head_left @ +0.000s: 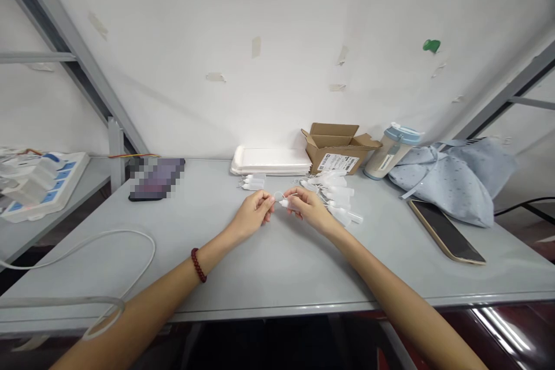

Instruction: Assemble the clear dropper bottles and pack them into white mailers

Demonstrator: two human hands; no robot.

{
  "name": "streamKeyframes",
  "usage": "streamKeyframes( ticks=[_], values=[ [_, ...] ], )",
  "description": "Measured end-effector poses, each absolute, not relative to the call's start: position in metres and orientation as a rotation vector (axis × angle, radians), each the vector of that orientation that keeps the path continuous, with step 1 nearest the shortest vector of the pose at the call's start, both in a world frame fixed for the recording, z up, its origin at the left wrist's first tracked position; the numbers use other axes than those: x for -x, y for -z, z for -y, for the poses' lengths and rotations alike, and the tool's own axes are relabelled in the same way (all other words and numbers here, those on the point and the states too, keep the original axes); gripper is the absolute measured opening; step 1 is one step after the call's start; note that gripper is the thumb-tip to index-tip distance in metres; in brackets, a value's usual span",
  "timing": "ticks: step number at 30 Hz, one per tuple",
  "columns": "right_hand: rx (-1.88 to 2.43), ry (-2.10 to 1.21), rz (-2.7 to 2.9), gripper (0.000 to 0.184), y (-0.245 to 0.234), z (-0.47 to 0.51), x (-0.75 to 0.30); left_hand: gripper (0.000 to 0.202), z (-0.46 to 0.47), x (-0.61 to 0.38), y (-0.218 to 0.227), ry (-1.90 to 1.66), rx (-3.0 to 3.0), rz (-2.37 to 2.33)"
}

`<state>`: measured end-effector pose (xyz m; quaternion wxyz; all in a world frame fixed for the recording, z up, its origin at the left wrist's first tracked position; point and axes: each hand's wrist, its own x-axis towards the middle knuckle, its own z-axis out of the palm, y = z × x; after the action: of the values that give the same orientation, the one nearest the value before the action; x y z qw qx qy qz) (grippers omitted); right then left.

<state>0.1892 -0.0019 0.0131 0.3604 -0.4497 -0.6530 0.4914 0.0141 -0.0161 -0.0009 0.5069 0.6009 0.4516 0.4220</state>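
Over the middle of the table, my left hand (255,208) is closed in a pinch on one side of a thin looped strand (278,195). Close beside it, my right hand (309,208) grips a small white bottle (284,203) with a narrow tip pointing left; the fingers hide most of its body. The strand runs between both hands, and its exact make is too small to tell. Right of my right hand lies a loose heap of similar small translucent bottles (340,191) with thin strands. Several more bottles (254,182) lie in a neat row beyond my left hand.
Stacked white trays (273,161) and an open cardboard box (336,153) stand against the wall. To their right are a tumbler (390,153), a blue cloth bag (446,182) and a phone (446,231). A dark device (158,179) and a white cable (147,237) lie left.
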Motion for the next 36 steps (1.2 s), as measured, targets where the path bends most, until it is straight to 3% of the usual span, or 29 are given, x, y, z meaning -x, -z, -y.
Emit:
streamKeyframes(
  ticks=[14,27,36],
  values=[
    [1.098,-0.946,1.706,0.013,-0.007,0.020,-0.178,0.022,0.033,-0.018,-0.005,-1.075,-1.612,-1.130],
    [1.089,-0.981,1.656,0.016,-0.009,0.013,-0.176,0.032,0.023,-0.018,-0.009,-1.100,-1.330,-1.052],
    [1.070,-0.997,1.698,0.013,-0.008,0.008,-0.179,0.023,0.019,-0.013,-0.010,-1.066,-1.447,-1.078]
  ],
)
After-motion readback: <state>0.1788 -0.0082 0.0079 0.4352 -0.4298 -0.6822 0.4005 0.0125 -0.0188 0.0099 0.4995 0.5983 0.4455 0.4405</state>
